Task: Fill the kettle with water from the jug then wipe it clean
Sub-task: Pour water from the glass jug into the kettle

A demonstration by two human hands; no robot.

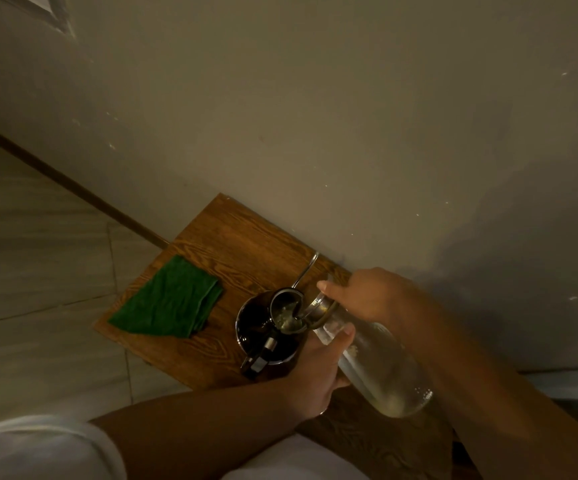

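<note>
The filling step is under way: the glass jug [374, 362] is tipped with its mouth at the open top of the dark kettle [267, 334], which stands on the wooden table [232, 244]. The left hand [318, 372] wraps the jug's body in a firm grip; the right hand [363, 296] holds its neck. The folded green cloth [170, 299] lies untouched beside the kettle, so wiping is left.
</note>
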